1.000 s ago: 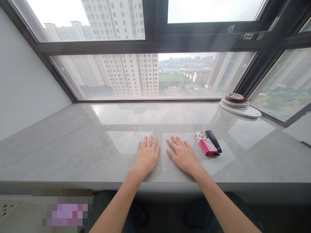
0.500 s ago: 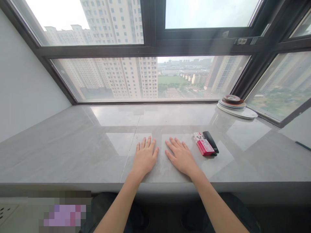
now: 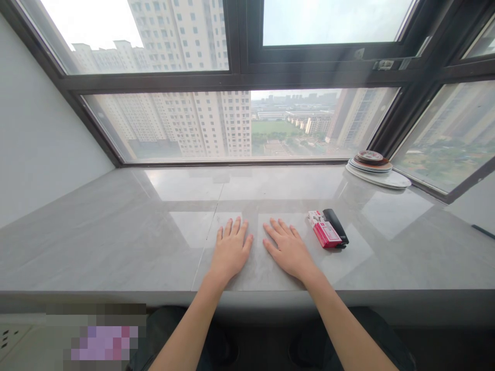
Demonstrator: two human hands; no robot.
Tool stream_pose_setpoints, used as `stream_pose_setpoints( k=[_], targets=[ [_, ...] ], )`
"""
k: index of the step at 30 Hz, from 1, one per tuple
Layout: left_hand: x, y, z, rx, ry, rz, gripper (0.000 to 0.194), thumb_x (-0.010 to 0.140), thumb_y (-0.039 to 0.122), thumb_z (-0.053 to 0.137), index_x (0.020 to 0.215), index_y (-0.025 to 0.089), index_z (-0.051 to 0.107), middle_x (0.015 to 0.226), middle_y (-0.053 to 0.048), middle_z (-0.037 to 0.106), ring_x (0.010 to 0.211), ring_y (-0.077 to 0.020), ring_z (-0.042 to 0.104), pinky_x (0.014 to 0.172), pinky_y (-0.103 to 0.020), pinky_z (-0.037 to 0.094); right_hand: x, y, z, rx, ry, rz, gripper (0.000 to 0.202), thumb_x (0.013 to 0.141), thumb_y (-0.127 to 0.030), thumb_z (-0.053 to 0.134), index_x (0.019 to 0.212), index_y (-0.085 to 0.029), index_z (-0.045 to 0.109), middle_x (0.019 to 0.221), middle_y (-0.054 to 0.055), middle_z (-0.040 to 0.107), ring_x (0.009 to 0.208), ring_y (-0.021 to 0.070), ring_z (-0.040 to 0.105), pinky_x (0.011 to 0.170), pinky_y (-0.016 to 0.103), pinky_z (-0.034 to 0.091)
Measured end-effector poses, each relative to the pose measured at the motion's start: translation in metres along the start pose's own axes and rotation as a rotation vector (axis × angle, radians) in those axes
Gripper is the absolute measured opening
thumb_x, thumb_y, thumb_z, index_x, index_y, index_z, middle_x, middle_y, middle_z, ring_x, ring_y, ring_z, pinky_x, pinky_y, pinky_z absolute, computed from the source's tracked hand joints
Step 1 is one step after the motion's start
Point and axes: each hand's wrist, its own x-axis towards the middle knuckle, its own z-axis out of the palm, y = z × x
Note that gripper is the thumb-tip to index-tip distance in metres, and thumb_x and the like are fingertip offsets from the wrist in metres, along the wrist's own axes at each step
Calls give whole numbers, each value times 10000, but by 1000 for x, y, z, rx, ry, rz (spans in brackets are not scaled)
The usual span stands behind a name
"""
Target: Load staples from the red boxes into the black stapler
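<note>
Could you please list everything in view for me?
Counter: one, grey, centre
Windows: several panes, dark frames, behind counter
Buildings: several, pale, outside
Plates: one stack, white and brown, back right
Box: one, red and white, right of centre
Stapler: one, black, beside the box
Wall: one, white, left
Strip: one, dark, right edge
Socket panel: one, white, lower left
Pixelated patch: one, purple, lower left
Trouser legs: two, dark, below counter
Left hand: one, bare, flat on counter
Right hand: one, bare, flat on counter
</note>
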Motion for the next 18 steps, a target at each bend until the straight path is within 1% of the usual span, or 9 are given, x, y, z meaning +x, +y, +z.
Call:
stream_pose_setpoints(
  k=[11,13,14,15,16,18],
  targets=[
    [1,0,-1,-5,6,1,565,1067,494,284,1588,301,386,1690,-35,309,1577,-303,208,1262,-545,193,1,0,1,13,-6,0,574,1060,-509,360,1608,-339,377,1713,12,246,1590,254,172,1274,514,127],
    [1,0,-1,-4,6,-1,558,1065,494,291,1581,306,396,1687,-35,317,1574,-301,219,1258,-543,199,1,-2,-2,43,-5,5,568,1050,-492,394,1594,-329,409,1708,20,261,1589,263,177,1273,529,125],
    [1,0,-2,-3,5,-2,554,1064,493,295,1576,310,401,1686,-35,320,1572,-299,223,1257,-540,202,-1,-3,-5,80,2,4,553,1043,-481,415,1571,-322,452,1695,26,298,1583,269,198,1270,535,140],
    [2,-1,-2,-2,4,-3,550,1064,493,298,1573,314,404,1684,-34,323,1571,-297,225,1256,-538,203,-4,-4,-10,142,11,-1,528,1037,-468,427,1536,-316,506,1667,33,363,1569,274,246,1261,532,185],
    [2,-1,-2,-2,6,-3,547,1063,492,300,1571,316,405,1683,-34,326,1571,-295,226,1256,-536,204,-8,-3,-16,230,19,-9,500,1034,-460,432,1495,-314,558,1620,40,446,1538,277,323,1233,519,269],
    [3,-1,-2,-3,9,-5,544,1062,490,304,1568,316,405,1681,-36,330,1571,-294,225,1255,-534,204,-18,4,-34,440,59,-9,459,1032,-465,426,1409,-315,641,1474,50,612,1397,275,523,1090,454,470]
  ],
)
